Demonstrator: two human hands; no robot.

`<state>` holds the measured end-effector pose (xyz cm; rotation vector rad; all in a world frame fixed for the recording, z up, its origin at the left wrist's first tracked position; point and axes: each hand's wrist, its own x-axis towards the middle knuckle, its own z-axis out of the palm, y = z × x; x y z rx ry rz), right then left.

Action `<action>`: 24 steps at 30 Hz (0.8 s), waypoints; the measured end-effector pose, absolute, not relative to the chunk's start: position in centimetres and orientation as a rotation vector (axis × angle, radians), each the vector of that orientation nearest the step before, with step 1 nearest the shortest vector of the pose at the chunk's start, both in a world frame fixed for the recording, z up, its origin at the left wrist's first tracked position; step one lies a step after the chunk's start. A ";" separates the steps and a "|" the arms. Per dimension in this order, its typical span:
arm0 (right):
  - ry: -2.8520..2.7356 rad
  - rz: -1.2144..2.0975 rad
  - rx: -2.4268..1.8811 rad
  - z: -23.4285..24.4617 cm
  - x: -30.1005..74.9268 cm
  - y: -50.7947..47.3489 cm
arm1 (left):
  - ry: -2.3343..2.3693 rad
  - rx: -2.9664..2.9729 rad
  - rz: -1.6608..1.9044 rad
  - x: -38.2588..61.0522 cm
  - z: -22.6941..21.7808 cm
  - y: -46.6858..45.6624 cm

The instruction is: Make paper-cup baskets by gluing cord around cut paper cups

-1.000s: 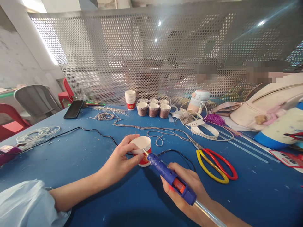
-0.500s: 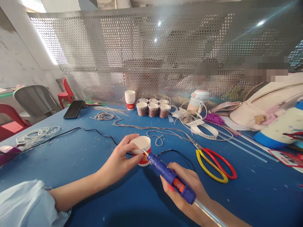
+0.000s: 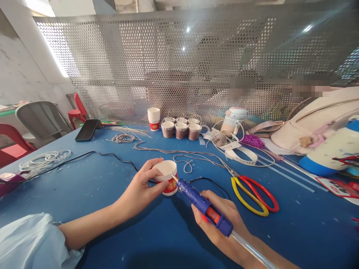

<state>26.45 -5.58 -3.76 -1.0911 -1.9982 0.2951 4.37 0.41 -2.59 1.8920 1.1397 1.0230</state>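
Observation:
My left hand (image 3: 147,185) grips a red and white paper cup (image 3: 171,183) by its left side, thumb in front and fingers around the rim. The cup's open mouth faces up, tilted a little. My right hand (image 3: 221,220) is closed around a blue hot glue gun (image 3: 196,198), a clear glue stick (image 3: 252,250) sticking out of its back end. The metal nozzle points at the cup's right side, close to the upper rim; whether it touches I cannot tell. A red glow shows near the gun's trigger side.
Scissors (image 3: 249,194) with red and yellow handles lie right of my right hand. Brown cord (image 3: 179,151) stretches across the table behind the cup. Farther back stand several cord-wrapped cups (image 3: 181,130), a stack of paper cups (image 3: 154,119) and a bottle (image 3: 234,119). A phone (image 3: 87,130) lies far left.
The glue gun's nozzle has shifted slightly right, from over the cup's front rim toward its right side. My left hand still holds the cup, almost unmoved.

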 end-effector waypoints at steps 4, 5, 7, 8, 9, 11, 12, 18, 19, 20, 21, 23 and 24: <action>-1.973 0.328 -1.141 -3.5 26.5 -5.5 | 1.132 1.900 1.026 4.3 -2.7 0.3; -1.976 0.336 -1.141 -3.5 26.5 -5.5 | 1.126 1.906 1.025 4.3 -2.7 0.3; -1.984 0.334 -1.137 -3.6 26.4 -5.6 | 1.116 1.912 1.027 4.3 -2.7 0.3; -1.990 0.327 -1.133 -3.6 26.3 -5.7 | 1.116 1.912 1.030 4.3 -2.7 0.3; -1.995 0.316 -1.130 -3.6 26.2 -5.7 | 1.118 1.912 1.031 4.4 -2.7 0.3; -2.011 0.301 -1.128 -3.6 26.1 -5.8 | 1.122 1.918 1.027 4.4 -2.7 0.3; -2.020 0.303 -1.123 -3.7 26.0 -5.8 | 1.126 1.928 1.024 4.4 -2.7 0.3; -2.025 0.337 -1.091 -3.7 26.1 -5.6 | 1.136 1.966 1.029 4.4 -2.8 0.3; -2.020 0.344 -1.104 -3.7 26.2 -5.6 | 1.133 1.962 1.030 4.4 -2.8 0.3; -2.010 0.350 -1.119 -3.7 26.2 -5.6 | 1.131 1.961 1.034 4.3 -2.8 0.3; -1.998 0.356 -1.133 -3.7 26.3 -5.6 | 1.131 1.963 1.037 4.3 -2.8 0.3; -1.982 0.370 -1.160 -3.7 26.4 -5.7 | 1.137 1.970 1.039 4.3 -2.8 0.3; -1.982 0.375 -1.169 -3.6 26.4 -5.7 | 1.139 1.968 1.035 4.3 -2.8 0.3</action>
